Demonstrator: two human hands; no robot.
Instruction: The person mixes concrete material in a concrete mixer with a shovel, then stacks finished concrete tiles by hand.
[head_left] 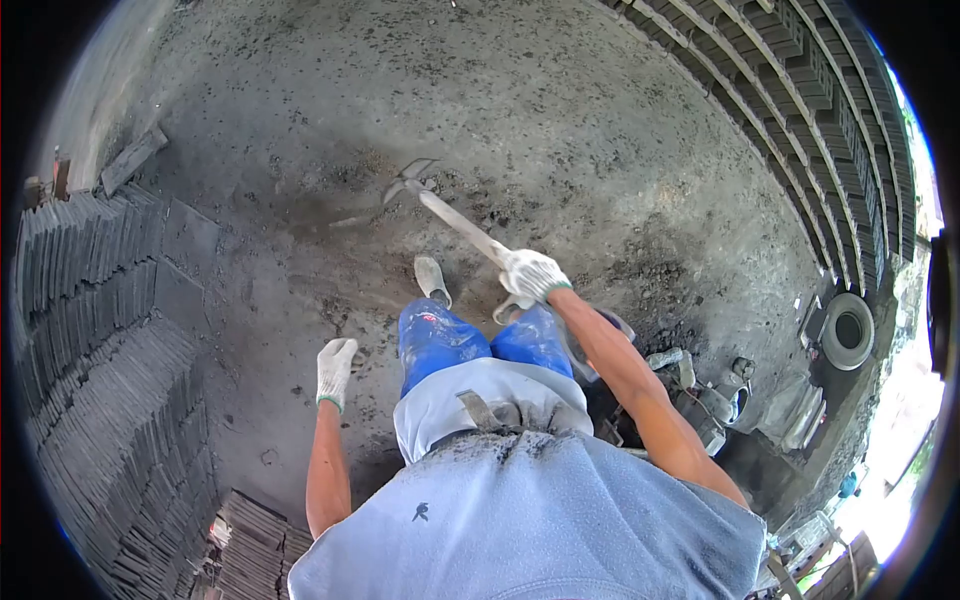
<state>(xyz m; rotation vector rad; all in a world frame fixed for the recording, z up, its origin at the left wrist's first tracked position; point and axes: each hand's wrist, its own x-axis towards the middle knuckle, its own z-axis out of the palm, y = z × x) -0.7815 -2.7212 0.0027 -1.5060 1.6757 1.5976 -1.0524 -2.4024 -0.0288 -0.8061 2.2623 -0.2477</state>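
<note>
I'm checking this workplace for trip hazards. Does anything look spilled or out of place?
Yes. Dark crumbly debris, perhaps spilled, lies scattered over the floor, front right and around the head of the digging tool. Jumbled clutter near the tire also looks untidy, against the orderly rows of slabs on the left.

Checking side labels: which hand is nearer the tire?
Right. The right hand, gripping the tool handle, has the tire off to its right. The left hand is out past the left leg, across the body from the tire.
</note>
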